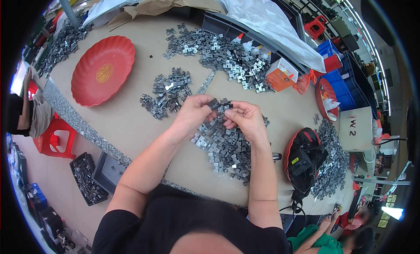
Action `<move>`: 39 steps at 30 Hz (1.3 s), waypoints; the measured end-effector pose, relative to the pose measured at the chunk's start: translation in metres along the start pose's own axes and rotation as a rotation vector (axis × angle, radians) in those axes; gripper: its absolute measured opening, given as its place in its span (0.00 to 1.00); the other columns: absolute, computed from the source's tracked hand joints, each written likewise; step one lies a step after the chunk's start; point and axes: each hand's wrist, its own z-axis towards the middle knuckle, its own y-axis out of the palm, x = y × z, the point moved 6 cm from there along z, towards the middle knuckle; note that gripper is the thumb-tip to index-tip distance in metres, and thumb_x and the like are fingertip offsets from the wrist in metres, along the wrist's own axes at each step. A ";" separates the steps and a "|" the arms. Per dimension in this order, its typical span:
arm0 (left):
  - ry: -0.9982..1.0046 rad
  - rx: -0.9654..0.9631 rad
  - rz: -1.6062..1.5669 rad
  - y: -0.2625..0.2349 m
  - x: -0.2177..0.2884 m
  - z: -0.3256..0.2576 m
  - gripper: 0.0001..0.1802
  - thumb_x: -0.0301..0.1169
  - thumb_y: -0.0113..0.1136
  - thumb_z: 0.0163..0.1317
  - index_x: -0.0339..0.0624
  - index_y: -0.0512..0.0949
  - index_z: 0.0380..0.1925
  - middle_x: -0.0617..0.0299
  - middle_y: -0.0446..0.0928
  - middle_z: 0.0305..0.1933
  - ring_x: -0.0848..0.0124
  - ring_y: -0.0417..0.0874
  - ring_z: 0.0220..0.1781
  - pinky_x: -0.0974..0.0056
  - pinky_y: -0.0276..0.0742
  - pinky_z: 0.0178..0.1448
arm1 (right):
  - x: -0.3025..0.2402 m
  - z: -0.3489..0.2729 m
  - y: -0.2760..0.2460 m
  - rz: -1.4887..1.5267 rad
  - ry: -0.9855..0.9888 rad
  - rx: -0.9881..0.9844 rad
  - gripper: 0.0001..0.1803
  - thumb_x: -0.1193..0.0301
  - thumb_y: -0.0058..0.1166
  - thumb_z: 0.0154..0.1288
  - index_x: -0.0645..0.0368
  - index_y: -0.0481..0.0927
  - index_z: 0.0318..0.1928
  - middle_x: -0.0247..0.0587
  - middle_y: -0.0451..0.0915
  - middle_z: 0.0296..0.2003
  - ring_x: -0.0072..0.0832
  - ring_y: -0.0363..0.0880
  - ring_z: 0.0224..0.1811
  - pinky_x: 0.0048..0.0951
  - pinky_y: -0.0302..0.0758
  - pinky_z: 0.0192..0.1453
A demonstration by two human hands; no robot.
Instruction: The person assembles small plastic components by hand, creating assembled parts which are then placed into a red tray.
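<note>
Over the middle of the table, my left hand [195, 112] and my right hand [246, 118] are close together with bent fingers. Between them are small dark grey metal pieces [224, 106], block-like in shape, pinched by the fingers of both hands. A fine detail such as how the pieces join is too small to make out. Under and just in front of my wrists lies a loose pile of similar metal pieces [229, 155]. To the left of my left hand, a smaller heap [162, 95] of the same kind sits on the table.
A scalloped red tray [89, 81] stands at the left. Beyond my hands is a large heap of pieces [210, 46], beside a grey crate [218, 24] and an orange-white box [281, 74]. On the right, a red-black container holding a black device [302, 164] borders another heap [330, 166]. Other people work nearby.
</note>
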 end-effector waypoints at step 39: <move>0.353 0.059 0.432 0.016 0.010 -0.010 0.22 0.11 0.44 0.43 0.35 0.62 0.42 0.57 0.72 0.32 0.72 0.74 0.34 0.71 0.69 0.38 | -0.006 -0.005 -0.007 -0.472 -0.176 0.120 0.06 0.75 0.49 0.53 0.68 0.73 0.29 0.34 0.70 0.21 0.16 0.66 0.23 0.19 0.64 0.28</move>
